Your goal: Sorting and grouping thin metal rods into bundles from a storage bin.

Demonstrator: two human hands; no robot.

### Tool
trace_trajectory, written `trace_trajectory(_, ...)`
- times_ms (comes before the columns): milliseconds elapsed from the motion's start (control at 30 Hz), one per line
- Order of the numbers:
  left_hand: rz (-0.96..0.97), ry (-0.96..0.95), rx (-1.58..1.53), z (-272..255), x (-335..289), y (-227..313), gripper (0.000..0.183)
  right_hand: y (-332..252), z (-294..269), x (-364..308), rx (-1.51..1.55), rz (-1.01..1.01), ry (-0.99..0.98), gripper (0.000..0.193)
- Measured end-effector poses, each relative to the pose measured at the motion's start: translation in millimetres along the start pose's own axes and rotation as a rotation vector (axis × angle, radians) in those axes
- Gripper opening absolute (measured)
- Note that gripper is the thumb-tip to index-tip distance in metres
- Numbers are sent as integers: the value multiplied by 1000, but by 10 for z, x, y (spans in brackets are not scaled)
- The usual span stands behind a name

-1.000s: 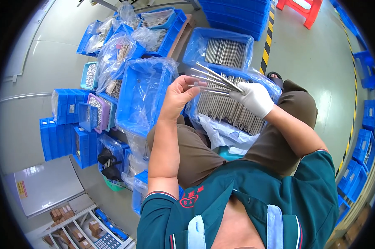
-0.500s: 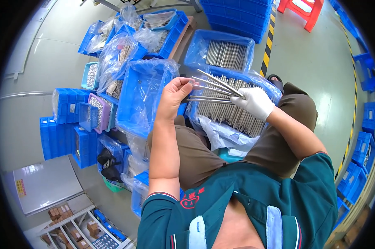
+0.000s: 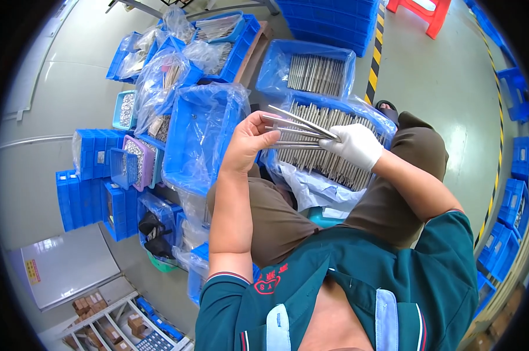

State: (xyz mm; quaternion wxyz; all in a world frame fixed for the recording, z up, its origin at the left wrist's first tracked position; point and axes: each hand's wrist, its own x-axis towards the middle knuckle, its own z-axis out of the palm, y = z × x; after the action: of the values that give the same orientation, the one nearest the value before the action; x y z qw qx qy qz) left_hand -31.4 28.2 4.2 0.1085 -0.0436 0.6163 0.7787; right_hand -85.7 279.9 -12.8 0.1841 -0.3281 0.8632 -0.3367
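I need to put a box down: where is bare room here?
Bare: grey floor between the striped tapes, near the red stool; the lined blue bin beside the left hand looks mostly bare. Crowded: the rod-filled bin beneath the right hand.

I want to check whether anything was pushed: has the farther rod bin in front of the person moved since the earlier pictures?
No, in no direction: the rod bin keeps its place against the striped tape; only the whole view shifts slightly.

Two hands [image 3: 250, 140] [image 3: 355, 145], one glove [image 3: 362, 143]
Two bins [image 3: 269, 73] [image 3: 383, 121] of rods [image 3: 314, 76], upper middle; one red stool [image 3: 436, 22], upper right; one purple basket [image 3: 149, 162], left.
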Motion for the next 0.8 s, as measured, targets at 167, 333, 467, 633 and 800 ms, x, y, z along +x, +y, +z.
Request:
trace_trajectory(167,136,252,167,-325,-55,185,19,109,-7,-4,56,43,-30,32)
trace_trajectory(333,128,143,29,-186,15,59,23,89,47,-3,87,59,-109,35)
trace_trajectory(467,81,89,51,-119,8,79,23,47,30,-10,51,40,-127,36)
trace_trajectory(633,74,79,45,-131,22,57,23,51,31,-2,28,42,-118,37)
trace_trajectory(800,-2,-17,-8,-57,31,0,27,55,42,16,98,87,-188,38)
